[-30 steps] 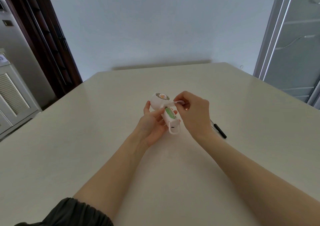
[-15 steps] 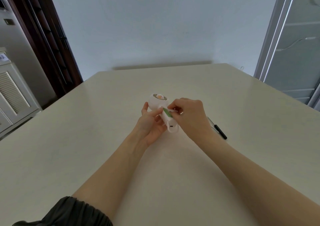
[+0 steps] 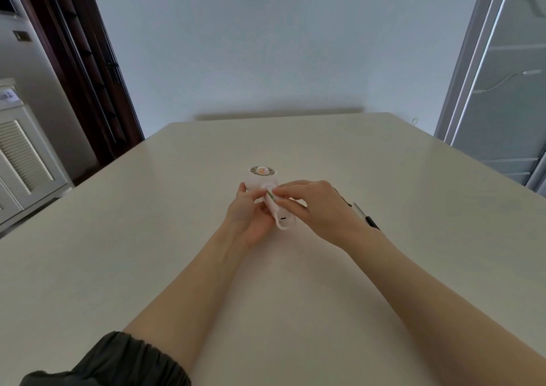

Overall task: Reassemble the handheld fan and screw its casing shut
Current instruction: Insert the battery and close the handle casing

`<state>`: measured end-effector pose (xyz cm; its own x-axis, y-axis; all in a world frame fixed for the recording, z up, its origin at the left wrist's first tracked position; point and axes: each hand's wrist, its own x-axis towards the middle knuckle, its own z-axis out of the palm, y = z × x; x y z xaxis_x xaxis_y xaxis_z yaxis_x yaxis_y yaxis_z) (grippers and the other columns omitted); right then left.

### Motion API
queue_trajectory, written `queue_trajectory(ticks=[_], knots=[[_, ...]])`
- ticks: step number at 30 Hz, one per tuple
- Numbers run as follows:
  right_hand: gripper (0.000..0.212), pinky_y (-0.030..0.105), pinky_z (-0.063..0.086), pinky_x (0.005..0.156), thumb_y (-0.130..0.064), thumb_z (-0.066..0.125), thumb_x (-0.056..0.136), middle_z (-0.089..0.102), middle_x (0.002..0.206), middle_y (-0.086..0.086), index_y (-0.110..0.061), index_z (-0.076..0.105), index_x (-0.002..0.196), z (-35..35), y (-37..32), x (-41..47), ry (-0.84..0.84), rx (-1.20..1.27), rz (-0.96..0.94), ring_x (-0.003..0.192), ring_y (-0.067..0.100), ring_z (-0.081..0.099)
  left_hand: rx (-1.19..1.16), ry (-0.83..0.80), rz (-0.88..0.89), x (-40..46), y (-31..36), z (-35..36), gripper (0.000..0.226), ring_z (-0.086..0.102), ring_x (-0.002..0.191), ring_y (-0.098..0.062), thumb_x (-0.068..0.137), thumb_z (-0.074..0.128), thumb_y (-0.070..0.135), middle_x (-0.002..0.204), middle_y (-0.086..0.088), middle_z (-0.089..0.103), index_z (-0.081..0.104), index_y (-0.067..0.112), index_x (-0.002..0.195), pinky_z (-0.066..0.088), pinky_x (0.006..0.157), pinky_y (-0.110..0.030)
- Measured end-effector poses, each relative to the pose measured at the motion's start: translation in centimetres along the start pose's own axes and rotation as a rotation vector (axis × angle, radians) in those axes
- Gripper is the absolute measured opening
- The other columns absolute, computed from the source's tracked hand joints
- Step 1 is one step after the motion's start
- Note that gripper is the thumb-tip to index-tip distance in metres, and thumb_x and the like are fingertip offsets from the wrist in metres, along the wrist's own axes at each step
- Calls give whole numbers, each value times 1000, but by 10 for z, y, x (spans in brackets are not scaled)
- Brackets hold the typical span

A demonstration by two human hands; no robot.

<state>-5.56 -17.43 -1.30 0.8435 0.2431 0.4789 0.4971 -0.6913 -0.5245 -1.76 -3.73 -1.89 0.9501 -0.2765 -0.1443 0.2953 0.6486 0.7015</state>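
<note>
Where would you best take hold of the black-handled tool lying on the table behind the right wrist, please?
Probably by the black handle, its nearer, thicker end, coming from the right side of the table. The screwdriver lies flat and slanted, and its far end is hidden behind the right hand, which works on the fan.

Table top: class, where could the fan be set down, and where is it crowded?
Free: the table left of the left hand, and the far stretch beyond the fan. Crowded: beside the right hand, where a black-tipped tool, likely a screwdriver, lies.
</note>
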Motion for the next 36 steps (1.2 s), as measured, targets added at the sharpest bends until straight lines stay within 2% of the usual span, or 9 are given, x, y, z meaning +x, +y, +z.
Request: queue_trajectory(ticks=[4,7,11,14,19,22,25,30,36], knots=[[24,23,44,91,-21,52,96,65,120,-3,-18,70,111,4,-4,1,8,70,22,106,9,59,-64,-2,11,0,1,0,29,59,85,-27,96,39,-3,109,-21,56,44,14,119,55,62,-38],[23,28,46,93,-17,52,95,66,114,-1,-14,73,105,7,-6,3,57,283,160,107,11,60,-49,-2,29,0,-1,1,42,59,93,-28,95,45,-1,117,-21,54,38,12,135,56,67,-41],[15,31,57,70,-9,59,89,68,96,3,-13,69,99,7,-10,2,71,778,472,77,13,66,-34,2,27,2,-3,3,66,59,95,-30,93,48,-5,105,-19,57,22,21,147,47,94,-52],[16,27,54,61,-11,64,86,65,92,8,-10,60,101,3,-10,2,43,1011,683,70,19,64,-32,1,20,2,-2,5,71,61,93,-27,94,48,-4,107,-20,59,16,27,148,49,86,-48],[15,28,55,71,-15,64,87,66,91,12,-5,64,98,1,-9,1,-102,1172,823,78,22,65,150,-19,49,0,-5,5,71,64,99,-25,94,51,2,112,-16,65,14,33,147,53,81,-43],[15,27,54,73,-17,60,90,68,86,10,-5,64,98,2,-7,2,-142,1219,824,77,21,66,310,-28,80,0,-4,3,72,63,102,-25,95,53,8,117,-12,65,12,35,147,48,92,-46],[17,25,56,67,-20,58,92,71,79,8,-5,64,96,4,-6,3,-151,1200,820,74,20,68,408,-30,82,0,-2,2,71,65,94,-22,95,54,13,115,-9,67,11,36,148,52,80,-41],[28,27,56,59,-22,59,92,69,92,10,-2,62,111,5,-7,4,-142,1115,829,71,17,69,392,-14,86,2,-1,1,70,64,90,-23,94,55,9,117,-15,64,18,34,148,53,71,-37],[36,35,55,71,-18,57,93,64,114,25,7,56,119,4,-8,5,-128,1002,810,84,29,66,415,-3,129,2,-5,1,67,66,80,-22,92,57,8,114,-17,64,25,30,147,53,57,-31]])
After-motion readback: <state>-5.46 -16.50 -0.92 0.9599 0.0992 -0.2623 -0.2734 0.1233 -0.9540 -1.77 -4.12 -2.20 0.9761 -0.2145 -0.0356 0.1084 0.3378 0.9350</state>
